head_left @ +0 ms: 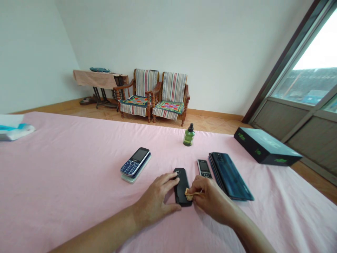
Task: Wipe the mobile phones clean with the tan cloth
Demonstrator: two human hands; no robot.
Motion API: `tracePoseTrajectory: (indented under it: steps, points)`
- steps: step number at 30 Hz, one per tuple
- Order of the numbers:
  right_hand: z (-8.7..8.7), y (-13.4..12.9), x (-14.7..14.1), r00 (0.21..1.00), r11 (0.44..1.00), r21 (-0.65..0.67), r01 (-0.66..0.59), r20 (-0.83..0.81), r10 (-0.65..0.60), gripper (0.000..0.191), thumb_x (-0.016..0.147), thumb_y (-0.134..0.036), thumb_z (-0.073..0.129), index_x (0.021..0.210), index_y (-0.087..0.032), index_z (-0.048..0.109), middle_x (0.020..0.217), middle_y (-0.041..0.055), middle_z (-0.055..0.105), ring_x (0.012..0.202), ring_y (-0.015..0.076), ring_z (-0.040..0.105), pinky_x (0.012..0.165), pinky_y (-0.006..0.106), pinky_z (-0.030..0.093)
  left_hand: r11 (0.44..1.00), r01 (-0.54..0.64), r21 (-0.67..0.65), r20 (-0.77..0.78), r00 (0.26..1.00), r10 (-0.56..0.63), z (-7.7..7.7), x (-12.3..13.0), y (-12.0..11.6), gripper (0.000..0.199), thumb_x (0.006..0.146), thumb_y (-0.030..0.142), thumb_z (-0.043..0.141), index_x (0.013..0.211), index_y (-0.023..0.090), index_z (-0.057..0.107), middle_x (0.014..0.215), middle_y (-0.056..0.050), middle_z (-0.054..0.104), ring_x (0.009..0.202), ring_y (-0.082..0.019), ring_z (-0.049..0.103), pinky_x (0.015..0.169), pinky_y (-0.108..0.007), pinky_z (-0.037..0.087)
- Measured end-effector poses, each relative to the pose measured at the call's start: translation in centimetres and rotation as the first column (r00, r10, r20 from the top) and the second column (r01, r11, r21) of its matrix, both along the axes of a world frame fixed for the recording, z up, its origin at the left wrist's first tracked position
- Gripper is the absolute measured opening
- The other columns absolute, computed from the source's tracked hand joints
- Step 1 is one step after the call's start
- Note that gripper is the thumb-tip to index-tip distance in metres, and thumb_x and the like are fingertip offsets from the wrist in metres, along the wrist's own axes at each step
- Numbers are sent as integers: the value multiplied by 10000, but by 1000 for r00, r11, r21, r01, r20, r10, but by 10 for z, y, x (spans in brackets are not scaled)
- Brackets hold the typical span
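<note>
**Left hand (155, 198):** fingers (168, 177) closed on the upper part of the black phone (181, 186), thumb against its lower left edge; gripping it flat on the sheet.

**Right hand (213, 200):** fingertips (196, 188) pinched closed on a tan cloth (188, 194); cloth pressed against the phone's lower right edge.

**Black phone:** between both hands, back up, long axis roughly toward the wearer; round silver-ringed camera at the top, just beyond the left fingertips. No writing readable.

**Beyond right fingertips:** small candybar keypad phone (204, 168), screen up, dark display, silver keypad, just past the cloth. Further right, stack of dark blue smartphones (229, 175), touching or nearly touching the right hand's far side.

**Beyond left fingertips:** blue-keyed keypad phone (135, 162), screen up, tilted, resting on a pale green case (135, 177). Small brand line above its keys, too small to read.

**Ahead of fingers:** green bottle (189, 136), black cap, upright, well past the phones. No label readable.

**Far right of fingers:** black box (265, 146), green logos on lid and side; lettering too distorted to read.

**Under hands:** pink sheet (79, 175).

**Far left of fingers:** tissue packet (13, 128), white and blue, at the sheet's edge.

**Background:** two striped wooden armchairs (150, 95) against the wall, draped table (100, 79) beside them.
</note>
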State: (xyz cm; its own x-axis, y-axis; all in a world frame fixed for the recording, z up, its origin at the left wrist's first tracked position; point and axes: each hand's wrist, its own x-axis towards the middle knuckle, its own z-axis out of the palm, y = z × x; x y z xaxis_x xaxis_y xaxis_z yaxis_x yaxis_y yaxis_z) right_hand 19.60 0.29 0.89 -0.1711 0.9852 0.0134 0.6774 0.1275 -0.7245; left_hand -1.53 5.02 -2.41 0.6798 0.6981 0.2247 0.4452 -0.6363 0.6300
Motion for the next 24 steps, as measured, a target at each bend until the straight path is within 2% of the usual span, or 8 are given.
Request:
tracePoseTrajectory:
  steps: [7, 8, 10, 12, 13, 16, 19, 24]
  points:
    - [15, -6, 2, 990, 986, -102, -133, -54, 128, 336, 619, 46, 492, 676, -193, 721, 767, 1, 694, 724, 133, 634, 649, 225, 442, 1000, 2, 8, 24, 1000, -2, 0, 0, -1, 682, 720, 403, 806, 1316, 180, 556, 1406, -170, 495, 1305, -330, 459, 1086, -496, 387]
    - [15, -5, 1, 991, 989, -83, -122, -68, 117, 329, 637, 38, 500, 694, -195, 725, 767, 2, 693, 719, 135, 633, 646, 227, 445, 1000, 3, 7, 27, 1000, -3, 0, 0, -1, 677, 720, 404, 805, 1311, 186, 559, 1404, -167, 498, 1302, -331, 462, 1085, -498, 388]
    - [11, 0, -2, 996, 999, 27, -23, -88, 25, 295, 685, 20, 517, 746, -183, 722, 776, 15, 679, 725, 145, 628, 651, 239, 450, 1000, 2, 1, 26, 1000, -2, 0, 0, 0, 673, 717, 393, 807, 1308, 186, 558, 1401, -165, 500, 1298, -330, 465, 1087, -498, 385]
    - [1, 6, -6, 991, 978, 182, 100, -103, -83, 269, 730, 11, 520, 800, -165, 712, 794, 33, 658, 744, 157, 618, 671, 257, 453, 1000, 2, -6, 32, 999, -2, 0, 1, 0, 701, 710, 361, 813, 1329, 193, 530, 1398, -152, 505, 1296, -324, 466, 1096, -490, 378]
    - [-5, 9, -8, 990, 962, 243, 122, -105, -99, 271, 745, 11, 515, 826, -159, 710, 805, 41, 647, 756, 162, 613, 681, 265, 453, 1000, -1, -11, 39, 999, 1, 0, 1, 0, 728, 702, 340, 817, 1347, 206, 506, 1395, -140, 509, 1295, -318, 466, 1101, -485, 374]
    - [-23, 17, -12, 993, 939, 331, 95, -93, -67, 324, 771, 33, 476, 877, -159, 714, 823, 53, 618, 775, 168, 596, 699, 275, 457, 999, -23, -30, 63, 998, 25, 0, 2, 0, 829, 672, 285, 833, 1395, 247, 429, 1388, -107, 516, 1293, -304, 466, 1109, -472, 366]
    - [-33, 20, -15, 998, 927, 371, 49, -63, -27, 385, 767, 61, 444, 911, -168, 717, 859, 62, 605, 815, 175, 580, 735, 286, 458, 998, -42, -49, 57, 997, 45, 0, 2, -1, 888, 654, 261, 844, 1414, 249, 384, 1397, -106, 504, 1296, -300, 459, 1109, -469, 363]
    - [-22, 13, -20, 999, 943, 328, -50, 22, 45, 419, 746, 81, 434, 907, -183, 717, 875, 57, 589, 851, 183, 544, 755, 296, 436, 997, -48, -61, 41, 998, 50, -1, 1, -2, 876, 665, 279, 844, 1407, 227, 382, 1390, -118, 506, 1291, -297, 461, 1105, -458, 366]
